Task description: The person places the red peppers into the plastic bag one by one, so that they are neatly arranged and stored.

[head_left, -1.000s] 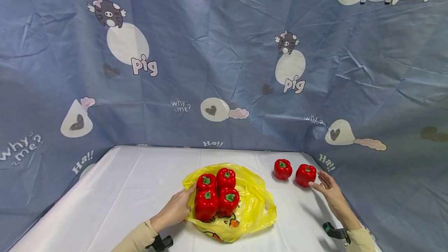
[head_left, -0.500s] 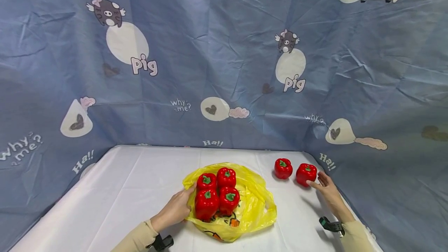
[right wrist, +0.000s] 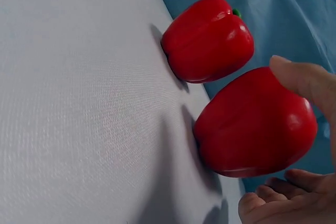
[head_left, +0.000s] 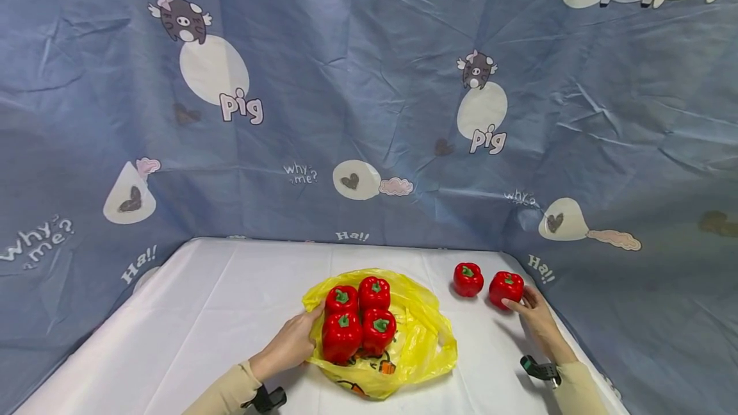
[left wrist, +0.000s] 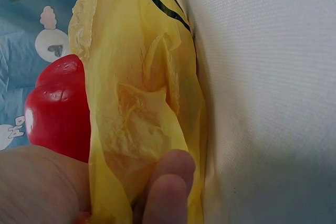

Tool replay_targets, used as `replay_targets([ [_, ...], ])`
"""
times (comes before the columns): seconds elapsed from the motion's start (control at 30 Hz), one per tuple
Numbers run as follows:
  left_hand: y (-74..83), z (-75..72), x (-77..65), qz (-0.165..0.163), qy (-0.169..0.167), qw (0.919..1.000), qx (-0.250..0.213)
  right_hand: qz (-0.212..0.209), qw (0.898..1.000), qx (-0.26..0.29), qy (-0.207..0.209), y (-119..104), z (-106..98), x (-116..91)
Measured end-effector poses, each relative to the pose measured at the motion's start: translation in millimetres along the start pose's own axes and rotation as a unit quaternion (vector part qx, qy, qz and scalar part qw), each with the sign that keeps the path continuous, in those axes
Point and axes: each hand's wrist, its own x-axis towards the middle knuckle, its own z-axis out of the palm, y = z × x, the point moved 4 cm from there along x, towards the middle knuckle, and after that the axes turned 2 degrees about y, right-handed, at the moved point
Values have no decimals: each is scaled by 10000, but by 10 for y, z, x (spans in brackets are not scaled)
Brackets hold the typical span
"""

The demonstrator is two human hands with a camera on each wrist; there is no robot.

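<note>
My left hand [head_left: 290,342] pinches the left rim of a yellow plastic bag [head_left: 423,344], with the bag's wall between thumb and fingers in the left wrist view. Several red bell peppers [head_left: 342,337] with green stems sit together in the bag's left half. At the table's right side, my right hand [head_left: 537,320] is spread around the near right side of another red bell pepper [right wrist: 257,129]. Its thumb overlaps that pepper's side in the right wrist view, while the other fingers lie beneath with a gap showing. A second loose bell pepper [head_left: 467,280] stands just left of it.
The table [head_left: 230,300] is covered with a white cloth. A blue curtain [head_left: 369,114] with pig prints rises behind it and along both sides, close to the right hand. Dark bands [head_left: 540,369] circle both wrists.
The right hand has shifted slightly left, closer around the right loose bell pepper. The left hand, the bag and the peppers keep their places; the head view has moved slightly.
</note>
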Motion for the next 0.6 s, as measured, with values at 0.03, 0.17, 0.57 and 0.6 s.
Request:
replay_targets([
  [0.03, -1, -1, 1, 2, 6, 10000, -4, -45, 10000, 5, -2, 0, 8, 7],
  [0.17, 0, -2, -1, -12, -5, 10000, -64, -82, 10000, 26, -21, 15, 38, 24],
  [0.57, -4, -3, -3, 5, -27, 9999, -163, 163, 9995, -116, 249, 66, 66, 137],
  [0.6, -7, -1, -4, -9, -38, 9998, -178, 155, 9995, -85, 252, 70, 68, 143],
])
